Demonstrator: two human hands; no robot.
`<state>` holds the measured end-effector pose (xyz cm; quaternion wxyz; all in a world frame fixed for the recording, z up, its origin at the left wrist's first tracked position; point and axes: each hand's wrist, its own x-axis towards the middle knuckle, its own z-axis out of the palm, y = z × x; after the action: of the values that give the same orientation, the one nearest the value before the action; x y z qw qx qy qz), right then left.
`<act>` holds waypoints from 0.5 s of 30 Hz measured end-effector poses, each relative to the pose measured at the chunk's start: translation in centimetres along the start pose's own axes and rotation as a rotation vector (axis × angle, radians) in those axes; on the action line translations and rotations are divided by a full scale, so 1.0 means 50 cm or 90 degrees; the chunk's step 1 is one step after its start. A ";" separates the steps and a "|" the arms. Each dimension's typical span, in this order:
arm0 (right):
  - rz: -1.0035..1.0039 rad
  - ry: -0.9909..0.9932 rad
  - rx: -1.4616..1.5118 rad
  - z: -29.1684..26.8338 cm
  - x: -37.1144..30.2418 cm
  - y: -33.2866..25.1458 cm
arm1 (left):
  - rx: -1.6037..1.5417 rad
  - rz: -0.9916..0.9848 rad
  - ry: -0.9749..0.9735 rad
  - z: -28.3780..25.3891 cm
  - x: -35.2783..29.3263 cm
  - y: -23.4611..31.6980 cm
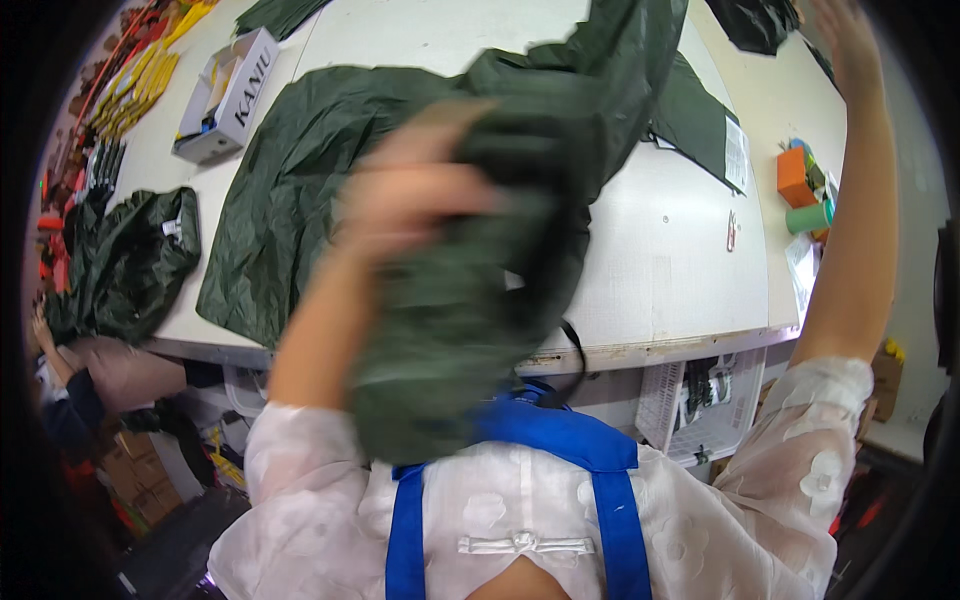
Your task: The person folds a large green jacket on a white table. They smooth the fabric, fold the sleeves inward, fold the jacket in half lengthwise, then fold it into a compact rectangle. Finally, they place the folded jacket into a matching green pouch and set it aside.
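My left hand [422,188], smeared by motion, is closed on a bunched part of a dark green garment [325,130] of thin, shiny cloth. The bunched part hangs in front of my chest and past the table's near edge. The rest of the garment spreads over the white table to the left and runs up to the top of the view. My right hand [845,45] is raised at the upper right rim, fingers stretched out and partly cut off. Close to it lies a black plastic sheet or bag [755,22].
Folded green cloth with a white label [705,130] and small red-handled snips [732,230] lie on the table [660,270]. A white box [230,95] stands left. An orange box [797,178] and green spool [808,217] sit right. Another person's hand [42,330] touches dark green cloth.
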<state>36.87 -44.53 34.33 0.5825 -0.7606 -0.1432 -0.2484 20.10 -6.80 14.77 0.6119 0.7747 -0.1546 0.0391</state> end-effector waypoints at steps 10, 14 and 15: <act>0.711 -0.167 -0.378 -0.231 -0.640 0.535 | 0.482 -0.029 -0.157 0.110 -0.215 -0.157; 0.902 -0.168 -0.195 -0.168 -0.695 0.474 | 0.610 -0.484 -0.324 0.025 -0.388 -0.289; 0.868 -0.225 -0.196 -0.158 -0.681 0.460 | 0.655 -0.496 -0.331 0.036 -0.385 -0.285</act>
<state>18.43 -56.10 -1.42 0.4622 -0.7832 0.3075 0.2798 5.69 -1.92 -3.84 0.0796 0.9497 0.0313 -0.3014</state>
